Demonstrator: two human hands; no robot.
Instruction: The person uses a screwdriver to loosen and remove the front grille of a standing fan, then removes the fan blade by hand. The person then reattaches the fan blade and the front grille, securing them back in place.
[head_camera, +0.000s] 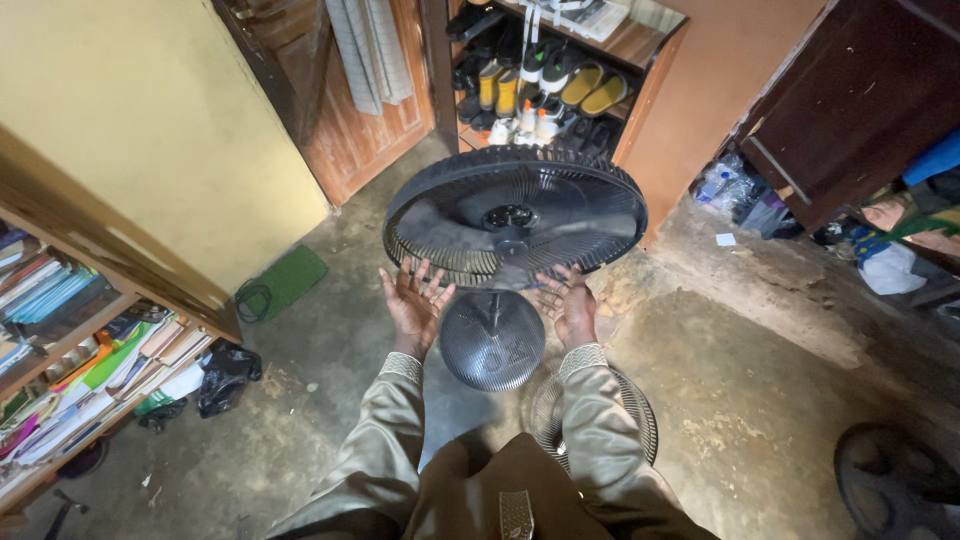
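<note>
Both hands are up at the fan head, which tilts face-up just beyond them: the left hand is spread open with its fingertips at the near rim of the cage, and the right hand curls loosely under that rim, the closer of the two. Below the fan head, between the wrists, sits its round base; beyond it, the shoe rack holds rows of shoes and small bottles.

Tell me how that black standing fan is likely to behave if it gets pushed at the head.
The fan probably tips easily: its wide grille head sits high above a much smaller round base. It looks fairly light, being mostly open grille. The thin ribs would likely flex under pressure. Both hands, left hand and right hand, are open at its lower rim.
</note>
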